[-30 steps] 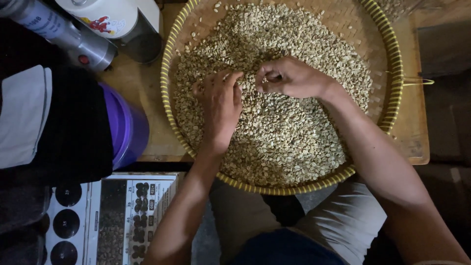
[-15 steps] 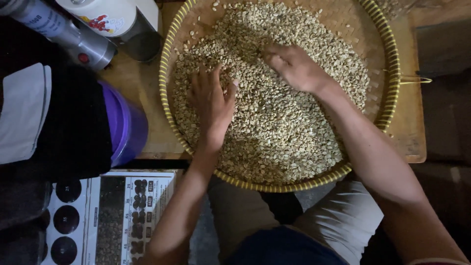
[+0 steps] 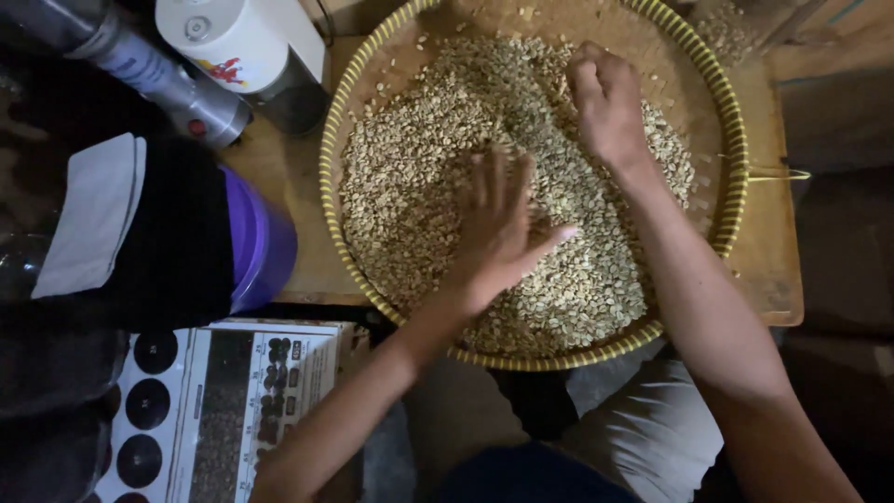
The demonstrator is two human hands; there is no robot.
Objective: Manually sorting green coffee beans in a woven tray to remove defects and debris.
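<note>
While the pale green coffee beans (image 3: 419, 186) lay heaped across the round woven tray (image 3: 736, 149), both of your hands were down among them. The heap covered most of the tray's floor, thinning toward the far rim, where bare weave showed with a few stray beans on it. The tray, with its yellow-striped rim, sat on the wooden counter (image 3: 768, 270), its near edge hanging over your lap.

Your left hand (image 3: 498, 228) lay flat on the middle of the heap, palm down, fingers spread wide and thumb pointing off to the right; its grip was fully open and had hold of nothing, only pressing on the beans. It looked slightly blurred. Your right hand (image 3: 607, 102) was at the far right part of the heap, fingers curled under into a loose fist with the knuckles up. Whether that grip had closed on any beans, you could not tell from this view, since the fingertips were tucked out of sight.

Off the tray's left side, a purple tub (image 3: 261, 244) stood on the counter just beside the rim, half covered by a black cloth with a white patch (image 3: 140, 233). Beyond it, at the far left corner, were a white canister with a red mark (image 3: 233, 42) and a metal cylinder (image 3: 163, 79) lying aslant. Below the counter's edge, near your left forearm, sat a printed chart (image 3: 223, 410) showing rows of dark discs and beans. Your light trousers (image 3: 652, 419) showed beneath the tray.
</note>
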